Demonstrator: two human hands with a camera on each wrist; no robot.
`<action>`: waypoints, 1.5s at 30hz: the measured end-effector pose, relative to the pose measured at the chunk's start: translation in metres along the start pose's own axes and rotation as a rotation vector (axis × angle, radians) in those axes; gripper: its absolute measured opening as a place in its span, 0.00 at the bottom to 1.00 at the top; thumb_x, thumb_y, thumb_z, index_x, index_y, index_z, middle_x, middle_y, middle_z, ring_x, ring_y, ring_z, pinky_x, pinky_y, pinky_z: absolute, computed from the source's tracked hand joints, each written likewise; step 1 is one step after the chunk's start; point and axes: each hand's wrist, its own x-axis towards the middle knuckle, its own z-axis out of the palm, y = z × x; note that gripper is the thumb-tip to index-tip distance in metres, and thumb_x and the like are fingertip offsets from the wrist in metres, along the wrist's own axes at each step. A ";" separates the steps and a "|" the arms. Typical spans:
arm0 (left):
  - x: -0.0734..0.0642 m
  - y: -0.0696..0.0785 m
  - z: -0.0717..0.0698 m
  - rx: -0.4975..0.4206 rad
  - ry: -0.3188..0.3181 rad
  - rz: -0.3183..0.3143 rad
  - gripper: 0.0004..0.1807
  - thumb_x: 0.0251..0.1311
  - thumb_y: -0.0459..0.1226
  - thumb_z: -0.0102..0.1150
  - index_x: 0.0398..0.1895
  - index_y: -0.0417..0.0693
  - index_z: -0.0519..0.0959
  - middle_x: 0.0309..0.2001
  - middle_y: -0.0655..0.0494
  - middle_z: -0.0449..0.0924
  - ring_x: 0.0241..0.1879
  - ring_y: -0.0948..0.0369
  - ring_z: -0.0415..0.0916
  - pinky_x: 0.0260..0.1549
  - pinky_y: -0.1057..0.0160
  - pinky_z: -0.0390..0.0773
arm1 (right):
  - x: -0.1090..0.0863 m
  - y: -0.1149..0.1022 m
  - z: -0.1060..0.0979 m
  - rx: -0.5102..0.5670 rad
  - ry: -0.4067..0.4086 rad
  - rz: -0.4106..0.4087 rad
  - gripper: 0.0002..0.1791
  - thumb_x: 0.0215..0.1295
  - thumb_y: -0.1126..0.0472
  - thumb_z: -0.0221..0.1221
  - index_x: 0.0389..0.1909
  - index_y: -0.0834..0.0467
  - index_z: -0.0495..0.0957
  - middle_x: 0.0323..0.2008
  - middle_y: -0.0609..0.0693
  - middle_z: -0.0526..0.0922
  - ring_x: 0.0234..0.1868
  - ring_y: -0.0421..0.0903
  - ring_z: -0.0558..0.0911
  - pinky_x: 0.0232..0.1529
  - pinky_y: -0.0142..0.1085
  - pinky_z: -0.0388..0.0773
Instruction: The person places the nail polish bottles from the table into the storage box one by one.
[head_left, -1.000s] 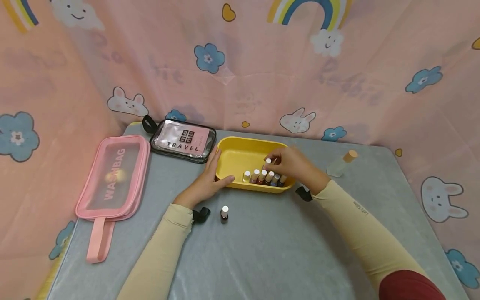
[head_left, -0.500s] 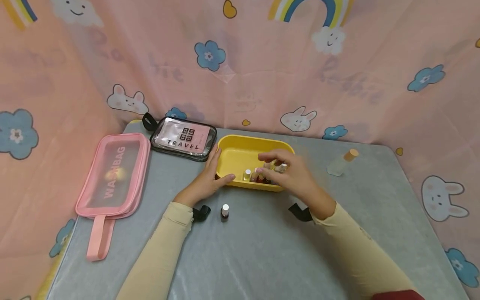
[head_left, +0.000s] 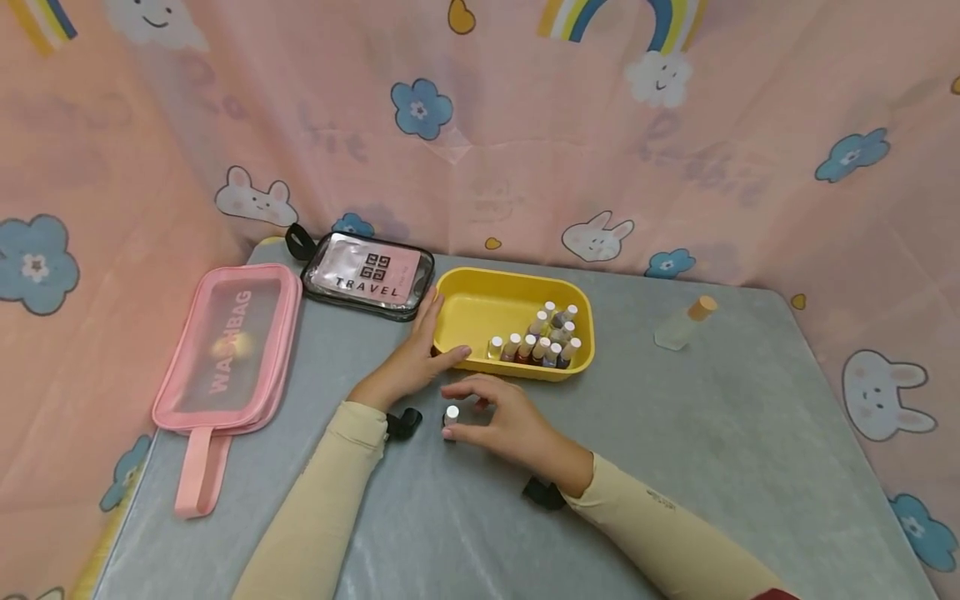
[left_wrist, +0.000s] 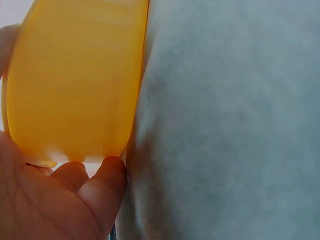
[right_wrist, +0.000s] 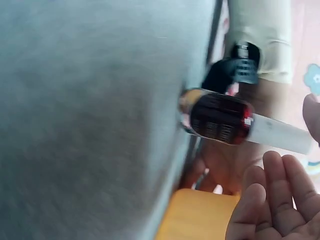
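In the head view, a yellow plastic basket (head_left: pixel 480 304) stands at the back middle of the table. My left hand (head_left: pixel 408 362) grips its near left corner, thumb along the front rim and fingers around the left end. Several white-capped nail polish bottles (head_left: pixel 542 350) stand upright in its right part, in rows. In front of the basket, a single dark nail polish bottle (head_left: pixel 451 415) with a white cap stands on the table. My right hand (head_left: pixel 510 421) reaches around that bottle with thumb and fingers spread. The right wrist view shows the dark red bottle (right_wrist: pixel 220 117) beside the parted fingers (right_wrist: pixel 282 192).
A clear black-edged travel pouch (head_left: pixel 367 275) lies left of the basket. Further left is a pink wash bag (head_left: pixel 228 350) with a strap hanging toward me. A glass bottle (head_left: pixel 678 329) with a wood-coloured cap stands at the right. A patterned pink curtain (head_left: pixel 510 167) hangs behind the table.
My right hand has let go of a nail polish bottle among the others in the basket, then come out toward me and left to the single bottle. My left hand has stayed on the basket.
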 end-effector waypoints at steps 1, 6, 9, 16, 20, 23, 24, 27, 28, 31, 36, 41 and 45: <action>0.000 0.000 0.000 0.001 0.000 0.003 0.58 0.73 0.53 0.64 0.88 0.49 0.33 0.86 0.53 0.21 0.84 0.47 0.32 0.77 0.37 0.47 | 0.000 0.001 0.002 0.005 -0.001 0.009 0.26 0.59 0.61 0.79 0.58 0.61 0.86 0.54 0.48 0.88 0.53 0.48 0.84 0.52 0.47 0.83; 0.001 0.000 0.001 -0.013 0.004 0.010 0.58 0.73 0.52 0.64 0.88 0.49 0.33 0.86 0.55 0.21 0.84 0.50 0.31 0.78 0.39 0.46 | 0.000 0.008 0.005 0.029 0.004 0.043 0.16 0.61 0.62 0.78 0.48 0.59 0.89 0.45 0.46 0.90 0.48 0.49 0.86 0.51 0.46 0.83; 0.001 0.000 0.000 -0.019 0.007 0.011 0.58 0.73 0.52 0.65 0.88 0.48 0.34 0.86 0.55 0.21 0.84 0.50 0.31 0.78 0.40 0.46 | 0.001 0.010 0.003 0.039 0.013 0.048 0.10 0.61 0.62 0.77 0.42 0.56 0.90 0.39 0.42 0.89 0.43 0.48 0.86 0.48 0.44 0.84; 0.000 0.002 -0.001 -0.025 -0.006 0.001 0.58 0.73 0.52 0.64 0.88 0.48 0.33 0.86 0.56 0.20 0.84 0.49 0.33 0.78 0.41 0.47 | 0.014 -0.010 -0.039 0.016 0.117 -0.021 0.08 0.61 0.63 0.77 0.39 0.57 0.90 0.35 0.43 0.88 0.37 0.46 0.85 0.42 0.39 0.85; 0.000 0.004 -0.002 -0.022 -0.007 -0.009 0.57 0.74 0.52 0.64 0.88 0.50 0.33 0.86 0.56 0.20 0.84 0.49 0.33 0.78 0.42 0.47 | 0.031 -0.018 -0.084 0.016 0.226 0.000 0.07 0.64 0.63 0.75 0.40 0.59 0.88 0.36 0.47 0.90 0.36 0.46 0.86 0.38 0.37 0.84; -0.001 0.004 -0.002 -0.018 -0.007 -0.011 0.57 0.74 0.52 0.64 0.88 0.50 0.33 0.86 0.55 0.20 0.84 0.50 0.32 0.78 0.42 0.47 | 0.045 -0.011 -0.110 0.018 0.260 0.073 0.08 0.68 0.61 0.73 0.42 0.60 0.86 0.37 0.51 0.91 0.40 0.50 0.88 0.41 0.38 0.83; -0.001 0.004 -0.002 -0.016 -0.008 -0.012 0.57 0.74 0.52 0.64 0.88 0.50 0.33 0.86 0.54 0.20 0.84 0.50 0.32 0.78 0.42 0.47 | 0.050 -0.007 -0.116 0.008 0.262 0.104 0.08 0.69 0.61 0.72 0.42 0.60 0.86 0.38 0.52 0.91 0.41 0.53 0.87 0.41 0.39 0.84; -0.001 0.004 -0.001 -0.017 -0.006 -0.014 0.57 0.74 0.51 0.64 0.88 0.49 0.33 0.86 0.53 0.20 0.84 0.49 0.31 0.78 0.42 0.46 | 0.060 0.005 -0.127 -0.049 0.226 0.217 0.11 0.70 0.58 0.72 0.45 0.59 0.85 0.40 0.53 0.91 0.44 0.56 0.87 0.46 0.44 0.84; -0.001 0.004 -0.001 -0.017 -0.006 -0.014 0.58 0.73 0.51 0.65 0.88 0.49 0.33 0.86 0.53 0.20 0.84 0.49 0.31 0.78 0.41 0.46 | 0.062 0.009 -0.128 -0.082 0.212 0.252 0.12 0.70 0.57 0.72 0.46 0.59 0.85 0.41 0.52 0.90 0.45 0.55 0.87 0.47 0.46 0.84; -0.001 0.003 0.000 -0.020 -0.004 -0.012 0.58 0.73 0.52 0.65 0.88 0.50 0.33 0.86 0.54 0.20 0.84 0.49 0.31 0.78 0.41 0.46 | 0.066 0.021 -0.128 -0.196 0.168 0.336 0.13 0.68 0.54 0.73 0.47 0.56 0.86 0.42 0.51 0.89 0.46 0.52 0.85 0.49 0.47 0.83; 0.000 0.001 0.000 -0.023 -0.006 -0.015 0.58 0.73 0.53 0.65 0.88 0.51 0.33 0.86 0.56 0.19 0.84 0.50 0.31 0.78 0.41 0.46 | 0.069 0.032 -0.123 -0.290 0.105 0.367 0.13 0.66 0.55 0.74 0.47 0.56 0.87 0.43 0.52 0.89 0.46 0.53 0.85 0.51 0.50 0.82; 0.000 0.001 0.000 -0.021 -0.005 -0.013 0.58 0.73 0.52 0.64 0.88 0.51 0.33 0.86 0.56 0.19 0.84 0.50 0.30 0.78 0.41 0.45 | 0.071 0.032 -0.120 -0.343 0.065 0.395 0.13 0.65 0.55 0.75 0.45 0.56 0.88 0.43 0.51 0.88 0.46 0.52 0.82 0.54 0.50 0.80; 0.000 0.001 0.000 -0.018 -0.005 -0.011 0.58 0.73 0.52 0.65 0.88 0.51 0.33 0.86 0.55 0.20 0.84 0.50 0.30 0.78 0.40 0.46 | 0.071 0.033 -0.119 -0.357 0.056 0.411 0.12 0.64 0.55 0.76 0.44 0.55 0.88 0.44 0.51 0.87 0.47 0.52 0.81 0.54 0.51 0.79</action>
